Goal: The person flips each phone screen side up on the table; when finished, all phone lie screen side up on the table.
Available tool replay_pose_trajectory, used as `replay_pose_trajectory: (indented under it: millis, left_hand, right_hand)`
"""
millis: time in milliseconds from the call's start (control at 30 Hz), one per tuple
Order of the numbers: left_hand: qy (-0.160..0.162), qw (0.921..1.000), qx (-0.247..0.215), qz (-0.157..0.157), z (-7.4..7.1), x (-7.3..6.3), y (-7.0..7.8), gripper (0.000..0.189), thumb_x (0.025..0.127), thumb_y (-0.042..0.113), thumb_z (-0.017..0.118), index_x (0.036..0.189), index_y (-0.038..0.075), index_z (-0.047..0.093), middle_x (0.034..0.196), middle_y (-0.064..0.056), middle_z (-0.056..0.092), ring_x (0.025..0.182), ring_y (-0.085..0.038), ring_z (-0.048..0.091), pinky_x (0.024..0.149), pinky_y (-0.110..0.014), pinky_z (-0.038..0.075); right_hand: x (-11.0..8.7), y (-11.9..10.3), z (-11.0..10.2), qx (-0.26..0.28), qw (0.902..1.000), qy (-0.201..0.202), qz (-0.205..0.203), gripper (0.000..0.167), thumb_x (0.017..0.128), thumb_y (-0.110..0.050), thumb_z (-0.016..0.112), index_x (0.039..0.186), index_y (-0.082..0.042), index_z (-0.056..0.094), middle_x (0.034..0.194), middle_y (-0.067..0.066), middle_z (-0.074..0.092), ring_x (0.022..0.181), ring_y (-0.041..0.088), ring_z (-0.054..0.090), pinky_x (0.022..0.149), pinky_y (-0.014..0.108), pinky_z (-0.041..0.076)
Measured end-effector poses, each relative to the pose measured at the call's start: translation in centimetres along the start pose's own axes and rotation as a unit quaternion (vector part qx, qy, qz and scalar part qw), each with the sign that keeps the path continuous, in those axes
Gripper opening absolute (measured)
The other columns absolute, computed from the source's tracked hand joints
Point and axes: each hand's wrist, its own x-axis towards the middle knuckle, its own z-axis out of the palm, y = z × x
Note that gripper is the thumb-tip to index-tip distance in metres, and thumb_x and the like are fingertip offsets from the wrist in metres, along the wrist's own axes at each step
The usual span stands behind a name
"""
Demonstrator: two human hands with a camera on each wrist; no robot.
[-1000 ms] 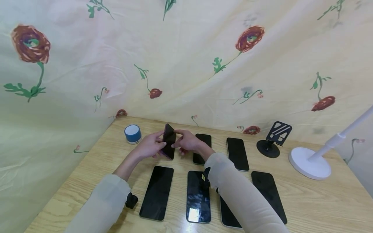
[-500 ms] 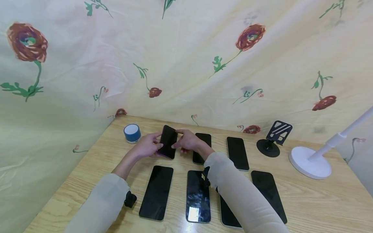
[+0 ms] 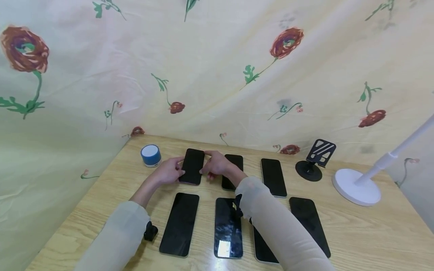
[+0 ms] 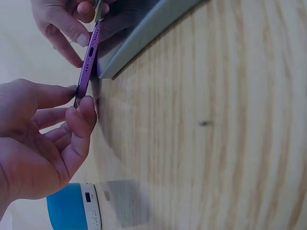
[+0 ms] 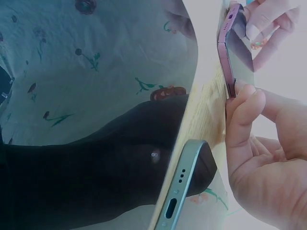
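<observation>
In the head view a dark-screened smartphone lies face up at the back left of the table, between both hands. Its purple edge shows in the left wrist view, with a port in the middle. My left hand pinches the left side of this phone, thumb and fingers on opposite faces. On the other side my right hand grips the right edge, index finger at the upper corner and thumb lower down. Both wrist views show fingertips partly under the phone; whether it fully touches the wood I cannot tell.
A blue cylinder with a white top stands left of the hands. Several other phones lie face up, among them one in front and one further right. A black phone stand and a white lamp base stand at the right.
The purple-edged phone has turned from a steep tilt to nearly flat, its screen now facing up. Both hands have stayed on it, the left hand shifting slightly left and lower.
</observation>
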Motion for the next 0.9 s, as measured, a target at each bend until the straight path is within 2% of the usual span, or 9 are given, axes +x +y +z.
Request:
replay_pose_trajectory:
  millis: [200,500,667,800,900]
  left_hand:
    - [-0.008,0.9999,0.0,-0.009,0.0,0.04,0.0,0.063,0.106,0.006,0.059,0.163,-0.002,0.034,0.127,-0.027,0.068,0.075,-0.017,0.068,0.069,-0.027,0.055]
    - [-0.015,0.9997,0.002,-0.021,0.01,0.32,0.1,0.062,0.107,0.009,0.059,0.164,0.003,0.035,0.128,-0.025,0.068,0.077,-0.019,0.067,0.068,-0.027,0.052]
    - [-0.016,0.9998,0.004,-0.013,-0.02,0.45,-0.09,0.062,0.104,0.007,0.062,0.162,0.003,0.04,0.109,-0.017,0.071,0.073,-0.018,0.063,0.064,-0.026,0.049]
    - [-0.025,0.9996,-0.004,-0.015,-0.05,0.44,-0.29,0.061,0.104,0.006,0.063,0.161,0.004,0.042,0.087,-0.009,0.064,0.065,-0.017,0.057,0.06,-0.026,0.046]
    - [-0.029,0.9994,-0.011,-0.017,-0.06,0.38,-0.38,0.062,0.104,0.007,0.063,0.161,0.004,0.041,0.081,-0.008,0.062,0.062,-0.017,0.054,0.059,-0.027,0.045]
  right_hand:
    - [-0.04,0.03,-0.05,-0.006,1.0,-0.002,0.0,0.096,0.092,0.0,0.078,0.169,-0.008,0.021,0.076,0.006,0.069,0.049,0.012,0.059,0.05,0.024,0.053]
    - [-0.16,0.06,-0.32,-0.019,0.9998,-0.004,0.008,0.098,0.091,0.0,0.079,0.169,-0.007,0.02,0.076,0.007,0.069,0.049,0.012,0.061,0.05,0.024,0.054]
    - [-0.21,0.02,-0.39,-0.023,0.9997,-0.002,0.003,0.097,0.091,0.001,0.08,0.169,-0.008,0.022,0.075,0.007,0.068,0.048,0.012,0.06,0.049,0.024,0.053]
    - [-0.2,0.03,-0.3,-0.023,0.9997,-0.004,0.0,0.097,0.091,0.001,0.079,0.169,-0.009,0.022,0.074,0.007,0.068,0.047,0.012,0.06,0.049,0.024,0.053]
    - [-0.18,0.08,-0.25,-0.026,0.9997,-0.004,0.001,0.097,0.091,0.0,0.08,0.169,-0.01,0.022,0.073,0.007,0.067,0.047,0.011,0.06,0.049,0.023,0.053]
